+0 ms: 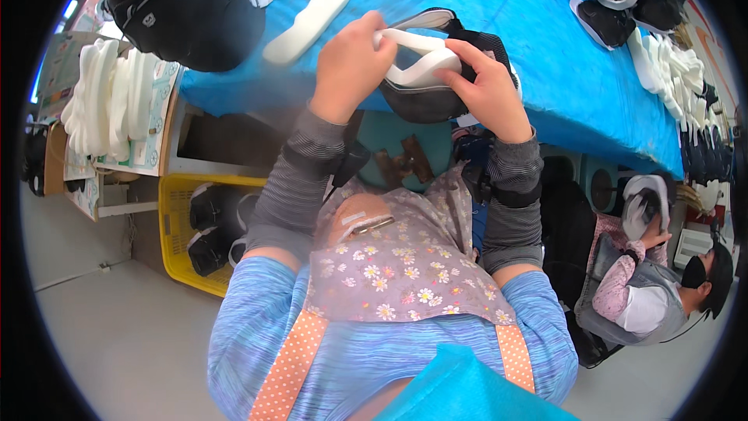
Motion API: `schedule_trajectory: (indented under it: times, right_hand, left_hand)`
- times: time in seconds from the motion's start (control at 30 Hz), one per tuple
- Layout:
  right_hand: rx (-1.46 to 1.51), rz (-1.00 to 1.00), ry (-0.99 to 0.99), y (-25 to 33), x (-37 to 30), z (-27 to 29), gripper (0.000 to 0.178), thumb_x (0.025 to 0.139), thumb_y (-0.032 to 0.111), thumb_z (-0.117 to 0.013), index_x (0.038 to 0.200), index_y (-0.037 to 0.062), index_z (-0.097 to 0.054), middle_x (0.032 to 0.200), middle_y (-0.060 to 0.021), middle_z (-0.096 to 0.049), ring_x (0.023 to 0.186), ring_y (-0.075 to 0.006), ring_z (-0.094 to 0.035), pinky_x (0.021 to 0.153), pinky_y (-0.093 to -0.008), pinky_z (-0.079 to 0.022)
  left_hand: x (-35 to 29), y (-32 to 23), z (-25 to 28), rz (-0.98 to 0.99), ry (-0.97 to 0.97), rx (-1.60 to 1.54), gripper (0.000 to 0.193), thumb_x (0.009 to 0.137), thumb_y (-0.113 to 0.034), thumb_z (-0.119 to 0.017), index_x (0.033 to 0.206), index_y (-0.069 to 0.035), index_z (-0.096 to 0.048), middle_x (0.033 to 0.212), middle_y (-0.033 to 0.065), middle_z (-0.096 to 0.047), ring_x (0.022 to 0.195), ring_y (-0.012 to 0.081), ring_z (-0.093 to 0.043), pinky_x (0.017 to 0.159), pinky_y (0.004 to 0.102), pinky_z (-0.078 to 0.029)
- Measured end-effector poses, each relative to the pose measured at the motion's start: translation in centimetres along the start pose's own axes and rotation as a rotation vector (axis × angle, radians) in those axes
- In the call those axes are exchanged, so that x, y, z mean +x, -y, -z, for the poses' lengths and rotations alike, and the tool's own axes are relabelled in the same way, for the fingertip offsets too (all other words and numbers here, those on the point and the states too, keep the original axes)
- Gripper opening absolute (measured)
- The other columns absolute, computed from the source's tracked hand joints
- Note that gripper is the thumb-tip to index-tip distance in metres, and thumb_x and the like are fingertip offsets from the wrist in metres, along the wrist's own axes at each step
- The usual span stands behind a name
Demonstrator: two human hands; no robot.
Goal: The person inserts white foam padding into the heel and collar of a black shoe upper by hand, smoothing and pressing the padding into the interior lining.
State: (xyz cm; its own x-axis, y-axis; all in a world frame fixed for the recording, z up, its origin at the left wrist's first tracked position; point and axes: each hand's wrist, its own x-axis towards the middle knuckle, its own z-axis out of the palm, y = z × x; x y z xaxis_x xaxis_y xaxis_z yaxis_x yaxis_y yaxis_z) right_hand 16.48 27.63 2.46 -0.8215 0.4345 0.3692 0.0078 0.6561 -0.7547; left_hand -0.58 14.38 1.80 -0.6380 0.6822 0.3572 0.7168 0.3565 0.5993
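Over the near edge of the blue-covered table, a black mesh shoe (425,102) lies under my hands. A white foam shoe insert (428,69), bent into a loop, is at the shoe's opening. My left hand (354,63) pinches one end of the insert between thumb and fingers. My right hand (492,86) grips its other end, thumb and forefinger on either side. How far the insert reaches into the shoe is hidden. Beyond my left hand, another white foam insert (312,17) lies flat on the blue cover.
A black bag (187,12) stands at the far left. White inserts (113,98) are stacked on a box beside the table, more (670,70) at the right. Finished-looking black shoes (604,22) sit far right. A yellow crate (175,242) holds shoes below. A co-worker (654,281) sits at right.
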Motion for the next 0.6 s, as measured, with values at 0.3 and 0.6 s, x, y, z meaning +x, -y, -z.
schedule_trajectory:
  times: [0.3,0.6]
  right_hand:
    - [-0.003,0.030,-0.011,-0.6,0.5,-0.2,0.038,0.089,0.020,-0.067,0.122,0.0017,-0.061,0.099,-0.0189,-0.069,0.087,-0.0336,-0.065,0.088,-0.0406,-0.048]
    - [-0.157,0.112,-0.076,-0.2,0.7,-1.3,0.037,0.091,0.019,-0.063,0.123,0.0012,-0.058,0.099,-0.0201,-0.068,0.093,-0.0375,-0.064,0.093,-0.0468,-0.046]
  left_hand:
    - [1.7,-0.2,0.3,-0.328,0.035,-0.068,0.041,0.081,-0.020,-0.073,0.119,-0.006,-0.068,0.102,0.0176,-0.071,0.090,0.0296,-0.069,0.080,0.0348,-0.053]
    - [1.9,0.4,-0.6,-0.271,-0.042,-0.055,0.023,0.083,-0.018,-0.068,0.104,-0.009,-0.073,0.086,0.0161,-0.070,0.082,0.0345,-0.066,0.070,0.0421,-0.052]
